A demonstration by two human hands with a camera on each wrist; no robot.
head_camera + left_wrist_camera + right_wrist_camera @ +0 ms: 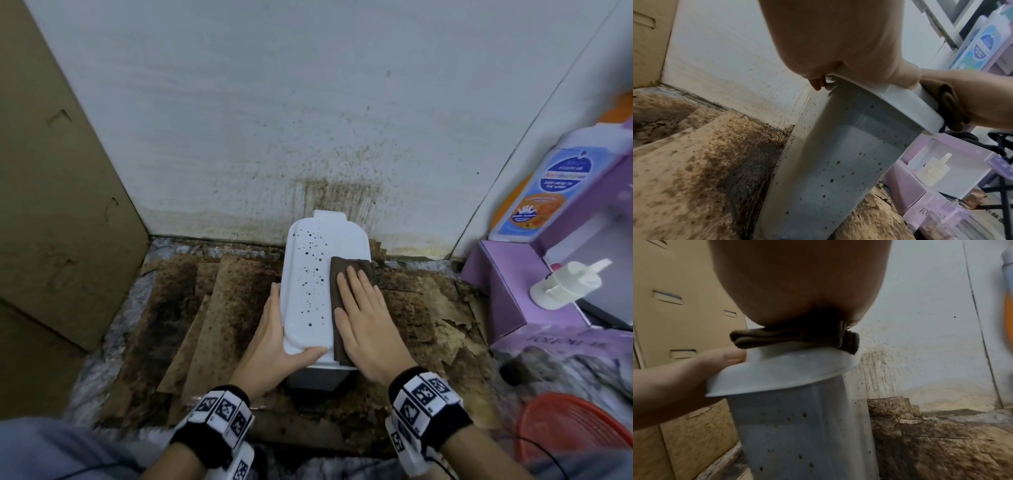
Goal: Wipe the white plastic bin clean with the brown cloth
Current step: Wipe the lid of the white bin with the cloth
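Observation:
The white plastic bin (pixel 308 274) stands upright against the wall, and dark specks dot its flat top. In the wrist views its speckled side (pixel 838 162) (pixel 797 434) shows below the rim. My left hand (pixel 270 335) grips the top's near left edge, thumb (pixel 723 356) on top and fingertips (pixel 818 83) curled under the rim. The folded brown cloth (pixel 342 270) (pixel 793 337) (pixel 949 104) lies along the right side of the top. My right hand (pixel 363 318) presses flat on it with straight fingers.
A cardboard box (pixel 51 205) stands at the left. The stained white wall (pixel 274 102) is right behind the bin, and dirty cardboard sheets (pixel 205 308) cover the floor. At the right are a purple box (pixel 507 291), a detergent bottle (pixel 548 185), a white pump head (pixel 568 284) and a red basket (pixel 575 431).

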